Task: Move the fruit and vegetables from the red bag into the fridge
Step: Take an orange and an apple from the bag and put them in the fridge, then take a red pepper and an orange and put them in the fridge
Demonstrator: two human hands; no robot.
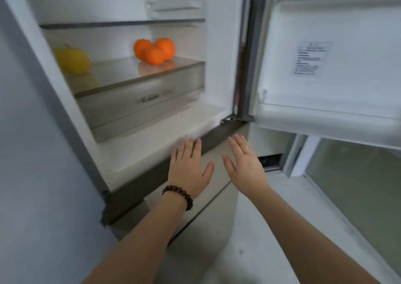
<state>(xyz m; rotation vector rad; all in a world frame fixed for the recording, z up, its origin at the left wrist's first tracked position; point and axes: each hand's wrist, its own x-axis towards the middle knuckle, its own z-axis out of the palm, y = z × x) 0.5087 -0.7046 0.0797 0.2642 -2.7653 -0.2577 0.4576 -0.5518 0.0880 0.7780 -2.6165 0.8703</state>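
Writing on the door sticker (310, 59) is blurred past reading. Three oranges (154, 51) and one yellow fruit (72, 60) are seen on the fridge shelf (121, 71). Left hand (187, 168) and right hand (246, 164) are spread flat, nothing held; one bracelet (178, 195) is worn.

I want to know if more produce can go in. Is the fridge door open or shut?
Open. The fridge door is swung out to the right, showing the oranges on the glass shelf.

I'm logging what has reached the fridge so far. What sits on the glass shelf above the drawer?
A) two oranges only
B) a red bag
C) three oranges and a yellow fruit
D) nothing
C: three oranges cluster at the back of the glass shelf, with a yellow fruit apart at its left end.
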